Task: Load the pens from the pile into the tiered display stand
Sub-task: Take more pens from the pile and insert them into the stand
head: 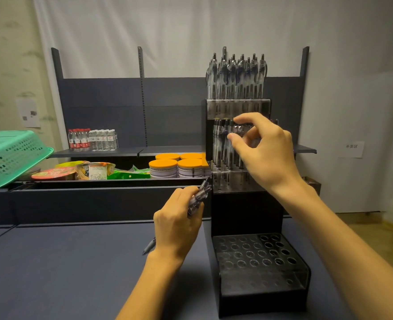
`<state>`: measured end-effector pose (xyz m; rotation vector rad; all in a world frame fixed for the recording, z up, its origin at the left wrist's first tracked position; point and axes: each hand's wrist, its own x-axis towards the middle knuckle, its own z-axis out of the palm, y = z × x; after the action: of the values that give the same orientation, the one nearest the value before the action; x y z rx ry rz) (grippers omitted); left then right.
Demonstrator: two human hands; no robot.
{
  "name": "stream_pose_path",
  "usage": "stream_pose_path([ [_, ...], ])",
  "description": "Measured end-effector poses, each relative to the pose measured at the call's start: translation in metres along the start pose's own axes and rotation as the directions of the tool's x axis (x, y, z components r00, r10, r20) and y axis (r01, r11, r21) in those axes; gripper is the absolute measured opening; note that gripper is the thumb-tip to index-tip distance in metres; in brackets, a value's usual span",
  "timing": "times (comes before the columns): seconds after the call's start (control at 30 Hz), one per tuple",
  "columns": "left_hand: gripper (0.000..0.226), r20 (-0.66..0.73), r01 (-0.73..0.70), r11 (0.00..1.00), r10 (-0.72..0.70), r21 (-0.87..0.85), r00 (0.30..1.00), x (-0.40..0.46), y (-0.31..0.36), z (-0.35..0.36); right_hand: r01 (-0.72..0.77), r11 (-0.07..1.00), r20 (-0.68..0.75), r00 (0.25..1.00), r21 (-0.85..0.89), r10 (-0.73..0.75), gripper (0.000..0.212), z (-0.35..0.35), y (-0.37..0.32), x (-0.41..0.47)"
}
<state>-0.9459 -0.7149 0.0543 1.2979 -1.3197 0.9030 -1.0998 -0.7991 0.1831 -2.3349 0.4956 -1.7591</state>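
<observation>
Bottom tier [255, 255]: black perforated plate behind clear acrylic, round holes unfilled, at 5 o'clock.
Left hand [177, 224]: curled round a bundle of slim translucent pens [199, 195].
Right hand [263, 147]: at 1 o'clock, thumb and forefinger pinching a pen in the middle tier [228, 179].
Tip: lower it plumb, seat fully, then release.

**A shop stockroom or mock retail corner**

A shop setting is suggested by dark metal retail shelving [131, 116] set against the wall. Bottled water [91, 139] is ranged on its shelf, orange-lidded jars [174, 168] and packaged snacks [94, 170] below it, a green basket [8, 155] to its left.
</observation>
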Motion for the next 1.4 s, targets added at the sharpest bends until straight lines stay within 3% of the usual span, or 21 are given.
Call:
stream_pose_path([
  [0.2, 0.021, -0.002, -0.006, 1.0, 0.006, -0.007, 1.0, -0.001, 0.001, 0.0, -0.052, 0.993, 0.174, 0.984, 0.102, 0.034, 0.009, 0.004, -0.005, -0.018],
  [0.4, 0.025, -0.014, -0.021, 0.999, 0.02, -0.036, 1.0, -0.001, 0.002, 0.0, -0.234, 0.944, 0.488, 0.868, 0.234, 0.094, 0.017, 0.004, -0.012, -0.031],
  [0.57, 0.025, -0.036, -0.038, 0.998, 0.036, -0.055, 0.999, 0.0, 0.003, -0.001, -0.238, 0.942, 0.548, 0.833, 0.235, 0.073, 0.014, 0.008, -0.014, -0.033],
  [0.73, 0.027, -0.065, -0.034, 0.998, 0.031, -0.051, 0.997, 0.002, 0.006, -0.001, -0.246, 0.923, 0.482, 0.872, 0.294, 0.079, 0.011, 0.008, -0.016, -0.031],
  [0.97, 0.038, -0.038, -0.013, 0.999, 0.011, -0.037, 0.999, 0.0, 0.006, 0.001, -0.231, 0.863, 0.181, 0.969, 0.45, 0.165, 0.013, -0.002, -0.014, -0.013],
  [1.07, 0.035, -0.033, -0.017, 1.0, 0.016, -0.02, 0.999, -0.001, 0.005, 0.002, -0.181, 0.833, 0.049, 0.982, 0.523, 0.182, 0.012, -0.006, -0.016, -0.004],
  [1.2, 0.036, -0.033, -0.02, 1.0, 0.019, -0.012, 0.999, -0.001, 0.006, 0.002, -0.092, 0.863, -0.092, 0.983, 0.498, 0.158, 0.013, -0.011, -0.017, 0.011],
  [1.4, 0.037, -0.036, -0.025, 1.0, 0.025, -0.003, 0.999, -0.001, 0.006, 0.003, -0.089, 0.885, -0.134, 0.977, 0.456, 0.168, 0.013, -0.009, -0.017, 0.017],
])
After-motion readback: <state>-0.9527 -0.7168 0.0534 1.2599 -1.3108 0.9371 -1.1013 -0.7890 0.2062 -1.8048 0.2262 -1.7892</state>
